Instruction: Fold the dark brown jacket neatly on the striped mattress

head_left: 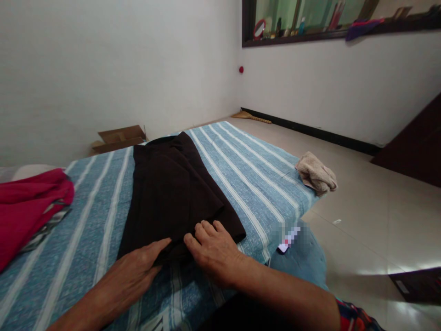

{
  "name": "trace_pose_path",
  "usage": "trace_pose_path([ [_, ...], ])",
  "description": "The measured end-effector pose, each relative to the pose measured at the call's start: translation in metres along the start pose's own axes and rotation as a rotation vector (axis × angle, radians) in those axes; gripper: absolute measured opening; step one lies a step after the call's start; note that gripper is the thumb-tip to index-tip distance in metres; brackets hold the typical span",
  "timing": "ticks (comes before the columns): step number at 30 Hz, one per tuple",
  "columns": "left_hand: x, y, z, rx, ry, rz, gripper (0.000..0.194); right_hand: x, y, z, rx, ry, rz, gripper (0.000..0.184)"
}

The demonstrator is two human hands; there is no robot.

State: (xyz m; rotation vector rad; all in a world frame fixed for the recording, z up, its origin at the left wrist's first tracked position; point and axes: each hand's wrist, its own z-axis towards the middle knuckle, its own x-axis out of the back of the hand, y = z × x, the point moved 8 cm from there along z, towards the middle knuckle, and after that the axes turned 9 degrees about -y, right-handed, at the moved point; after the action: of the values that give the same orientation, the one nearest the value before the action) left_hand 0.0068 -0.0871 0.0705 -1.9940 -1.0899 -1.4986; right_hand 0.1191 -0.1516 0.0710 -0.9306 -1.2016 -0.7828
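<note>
A dark brown folded garment point(172, 188) lies lengthwise on a blue-and-white striped bedsheet point(248, 170). My left hand point(132, 271) rests flat on the sheet at the garment's near edge, fingers stretched toward the cloth and touching it. My right hand point(213, 248) sits beside it with fingers curled over the near hem, pinching the fabric's edge.
A red garment point(27, 207) lies heaped at the left over a checked cloth. A beige towel point(315, 174) sits at the bed's far right corner. Flattened cardboard point(119, 138) leans by the wall. A broom point(250, 117) lies on the tiled floor. A shelf with bottles runs above.
</note>
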Motion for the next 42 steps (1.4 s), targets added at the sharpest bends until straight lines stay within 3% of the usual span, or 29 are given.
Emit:
trace_pose_path([
  [3,-0.009,-0.001,0.001,-0.013,-0.086,-0.013,0.051,-0.003,0.004,0.000,-0.007,-0.019,0.015,0.052],
  [5,-0.008,-0.002,0.000,-0.018,-0.069,-0.025,0.051,-0.004,0.007,-0.001,0.000,-0.030,0.047,0.060],
  [12,-0.011,-0.007,-0.005,-0.069,0.041,-0.040,0.047,-0.006,0.017,0.000,0.055,-0.080,0.070,0.042],
  [20,-0.015,-0.004,-0.008,-0.045,0.025,-0.037,0.051,-0.009,0.019,0.010,0.149,-0.120,0.005,0.021],
  [34,-0.046,-0.017,-0.024,-0.177,0.203,-0.021,0.068,-0.004,0.020,0.012,0.207,-0.140,0.006,0.018],
  [42,-0.057,-0.017,-0.030,-0.120,0.265,0.109,0.069,-0.004,0.020,0.012,0.240,-0.133,0.026,0.023],
])
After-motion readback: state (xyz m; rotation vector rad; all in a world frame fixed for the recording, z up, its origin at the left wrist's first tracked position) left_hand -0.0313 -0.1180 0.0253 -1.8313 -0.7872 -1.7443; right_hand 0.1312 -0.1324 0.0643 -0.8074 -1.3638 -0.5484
